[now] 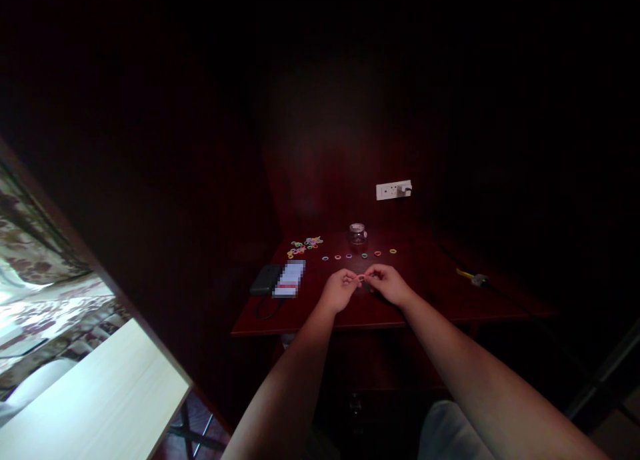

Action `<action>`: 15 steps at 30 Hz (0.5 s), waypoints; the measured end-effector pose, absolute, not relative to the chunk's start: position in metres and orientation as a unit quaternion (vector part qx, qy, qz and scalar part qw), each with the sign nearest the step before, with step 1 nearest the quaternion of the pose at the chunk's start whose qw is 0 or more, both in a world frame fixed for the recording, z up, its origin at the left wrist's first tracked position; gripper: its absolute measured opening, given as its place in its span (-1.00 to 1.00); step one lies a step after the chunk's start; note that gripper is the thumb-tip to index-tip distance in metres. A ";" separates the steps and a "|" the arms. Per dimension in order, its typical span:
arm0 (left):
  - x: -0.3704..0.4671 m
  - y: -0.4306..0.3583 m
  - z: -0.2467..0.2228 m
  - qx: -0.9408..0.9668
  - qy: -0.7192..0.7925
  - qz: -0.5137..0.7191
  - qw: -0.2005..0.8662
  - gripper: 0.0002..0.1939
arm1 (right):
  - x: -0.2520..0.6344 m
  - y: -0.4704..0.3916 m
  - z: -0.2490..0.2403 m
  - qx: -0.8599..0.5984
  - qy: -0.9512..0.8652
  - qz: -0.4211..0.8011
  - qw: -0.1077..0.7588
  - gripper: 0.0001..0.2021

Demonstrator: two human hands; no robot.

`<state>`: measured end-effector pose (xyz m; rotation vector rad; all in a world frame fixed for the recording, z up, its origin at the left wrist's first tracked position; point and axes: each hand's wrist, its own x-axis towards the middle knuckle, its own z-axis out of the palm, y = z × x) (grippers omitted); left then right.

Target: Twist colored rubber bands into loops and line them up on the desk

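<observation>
Between my two hands, just above the dark red desk (pixel 320 313), is a small orange-pink hair tie (pixel 361 278). My left hand (pixel 342 289) pinches its left side, and my right hand (pixel 388 283) pinches its right side. Beyond the hands, several hair ties lie in a spaced row, among them a blue one (pixel 325 259), a green one (pixel 365 255) and a yellow one (pixel 393 251). A loose heap of coloured hair ties (pixel 311 244) spreads at the back left. Behind the row stands a clear glass jar (pixel 357 235).
A blurred-out phone (pixel 290 279) and a black box-shaped device (pixel 265 280) with a cable lie on the desk's left. The back wall carries a socket strip (pixel 393 190) with a plug. A cable with a yellow part (pixel 465 273) lies right. A pale table (pixel 100 400) stands lower left.
</observation>
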<state>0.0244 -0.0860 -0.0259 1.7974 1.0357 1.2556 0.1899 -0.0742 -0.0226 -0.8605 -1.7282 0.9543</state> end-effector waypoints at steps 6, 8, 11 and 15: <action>0.025 -0.086 -0.027 0.699 0.405 0.479 0.345 -0.87 | 0.191 -0.075 -0.021 -0.354 -0.687 0.412 0.483 -0.76; 0.025 -0.086 -0.026 0.700 0.406 0.477 0.343 -0.86 | 0.191 -0.076 -0.020 -0.354 -0.681 0.420 0.484 -0.76; 0.025 -0.087 -0.024 0.699 0.411 0.474 0.344 -0.86 | 0.191 -0.076 -0.020 -0.347 -0.683 0.425 0.482 -0.76; 0.025 -0.089 -0.024 0.705 0.408 0.472 0.336 -0.86 | 0.191 -0.075 -0.022 -0.343 -0.689 0.422 0.479 -0.75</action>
